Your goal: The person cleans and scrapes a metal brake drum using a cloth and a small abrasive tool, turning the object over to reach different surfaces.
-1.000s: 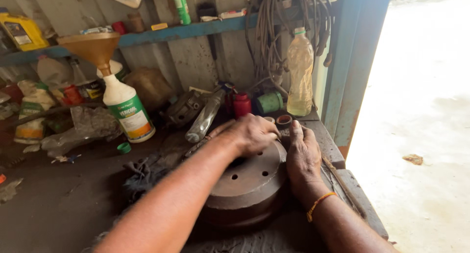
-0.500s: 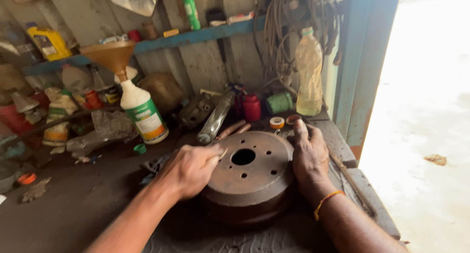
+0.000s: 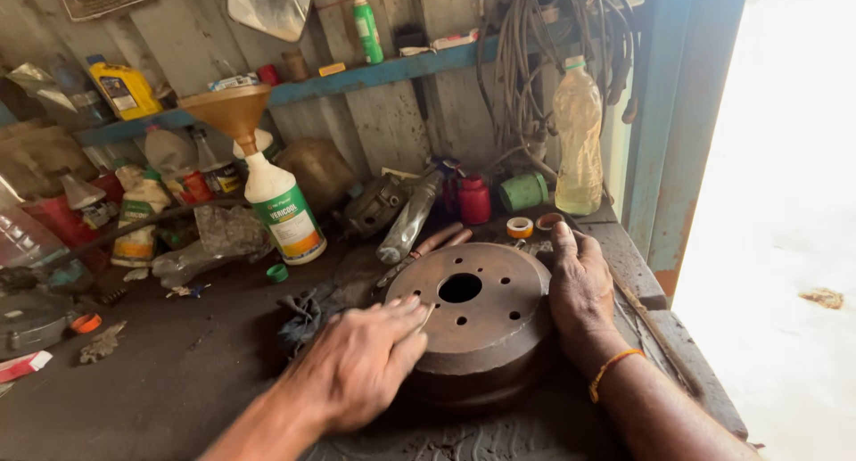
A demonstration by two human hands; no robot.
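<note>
A rusty round brake drum (image 3: 481, 323) with a centre hole and small bolt holes lies flat on the dark workbench (image 3: 160, 381). My left hand (image 3: 357, 358) rests on its near left rim, fingers together and slightly blurred. Against the drum's right side lies my right hand (image 3: 580, 287), palm down, with an orange band on the wrist. Neither hand holds anything.
A white bottle with an orange funnel (image 3: 272, 189) stands behind the drum at left. A dark rag (image 3: 308, 314), a clear bottle (image 3: 410, 220), a red can (image 3: 474, 200), tape rolls (image 3: 522, 226) and a tall yellowish bottle (image 3: 578, 140) crowd the back. The bench edge drops off at right.
My left hand has slid from the drum's far side back to its near left rim. The right hand stays at the drum's right side.
</note>
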